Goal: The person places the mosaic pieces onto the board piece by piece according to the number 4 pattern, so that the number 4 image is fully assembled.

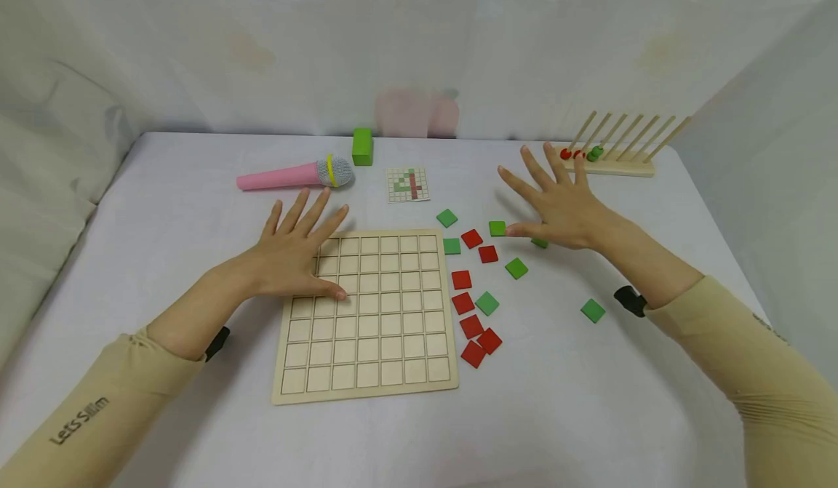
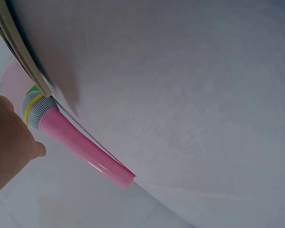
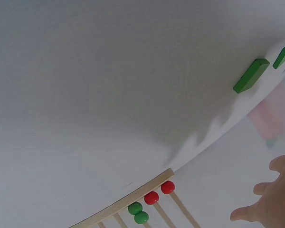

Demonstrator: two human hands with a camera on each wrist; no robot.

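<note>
Has L hand (image 1: 284, 261) spread wide, fingers & thumb well apart, over upper-L part of board (image 1: 380, 304); can't tell re contact. Has R hand (image 1: 564, 210) spread likewise, raised above bench (image 1: 543, 401) nr green tiles (image 1: 516, 268), w/ fingertips twd rack (image 1: 635, 169). Has board flat on bench, approx ctr, w/ red tiles (image 1: 461, 279) & green ones loose to R; mic (image 1: 284, 177) beyond L hand, card (image 1: 399, 196) behind board.
</note>
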